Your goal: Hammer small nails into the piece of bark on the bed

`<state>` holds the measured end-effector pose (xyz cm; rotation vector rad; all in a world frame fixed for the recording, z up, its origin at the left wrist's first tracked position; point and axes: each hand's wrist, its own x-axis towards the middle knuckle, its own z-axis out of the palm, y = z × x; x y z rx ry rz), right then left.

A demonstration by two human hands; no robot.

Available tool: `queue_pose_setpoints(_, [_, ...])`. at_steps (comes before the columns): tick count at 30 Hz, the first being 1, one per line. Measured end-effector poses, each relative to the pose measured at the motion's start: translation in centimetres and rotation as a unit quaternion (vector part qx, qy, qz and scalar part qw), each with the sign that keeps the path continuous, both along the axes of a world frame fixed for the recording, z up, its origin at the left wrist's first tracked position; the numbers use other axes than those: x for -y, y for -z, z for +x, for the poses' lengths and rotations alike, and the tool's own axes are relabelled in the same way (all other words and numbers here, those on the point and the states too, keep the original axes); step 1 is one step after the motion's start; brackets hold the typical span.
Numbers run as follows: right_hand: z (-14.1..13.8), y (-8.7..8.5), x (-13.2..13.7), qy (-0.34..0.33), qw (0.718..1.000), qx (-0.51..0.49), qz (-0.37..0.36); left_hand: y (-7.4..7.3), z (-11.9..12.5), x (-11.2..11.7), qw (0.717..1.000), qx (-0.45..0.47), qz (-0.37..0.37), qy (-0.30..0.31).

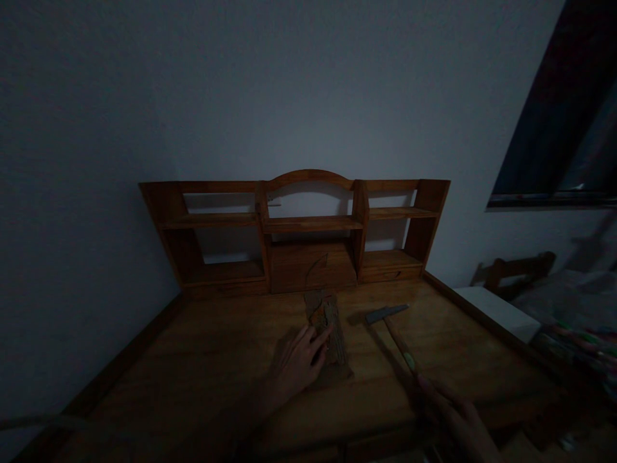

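My left hand (303, 359) lies over a rough, layered brown piece (333, 331) that looks like worn wood or cardboard. Its index finger stretches onto the piece, and the thumb sits apart below; anything small under the fingertips is hidden. An orange-brown patch (318, 316) shows just beyond the fingers. At the lower right, my right hand (453, 411) is closed around the wooden handle of a hammer (398, 341). The grey hammer head is to the right of the brown piece, apart from it, slightly above or on the tabletop; which, I cannot tell.
A wooden desk (216, 360) spreads under both hands, with raised side edges. Along its back stands a wooden shelf unit (313, 223) against the wall. To the right are a white surface (499, 312), a wooden chair back (523, 270) and a dark window (563, 116). The room is dim.
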<state>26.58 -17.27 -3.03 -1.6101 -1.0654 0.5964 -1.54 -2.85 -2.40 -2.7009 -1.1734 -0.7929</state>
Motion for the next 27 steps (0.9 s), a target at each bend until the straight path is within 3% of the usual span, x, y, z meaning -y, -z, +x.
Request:
queue_pose_setpoints(7, [0.0, -0.6, 0.1, -0.009, 0.999, -0.014, -0.032, 0.3, -0.3, -0.6, 1.000, -0.022, 0.014, -0.003])
queue_pose_setpoints(12, [0.5, 0.1, -0.1, -0.013, 0.997, -0.066, -0.036, 0.3, -0.3, -0.6, 1.000, -0.023, 0.008, -0.003])
queue_pose_setpoints(19, [1.3, 1.0, -0.3, -0.029, 0.998, -0.050, -0.035, 0.5, -0.4, -1.3, 1.000, -0.016, 0.005, -0.024])
queue_pose_setpoints(24, [2.5, 2.1, -0.5, -0.070, 0.990, -0.075, -0.097, 0.6, -0.6, -1.6, 1.000, -0.021, 0.002, -0.021])
queue_pose_setpoints(27, [2.7, 2.3, -0.4, -0.089, 0.989, -0.065, -0.097, 0.4, -0.6, -1.7, 1.000, -0.014, 0.003, -0.023])
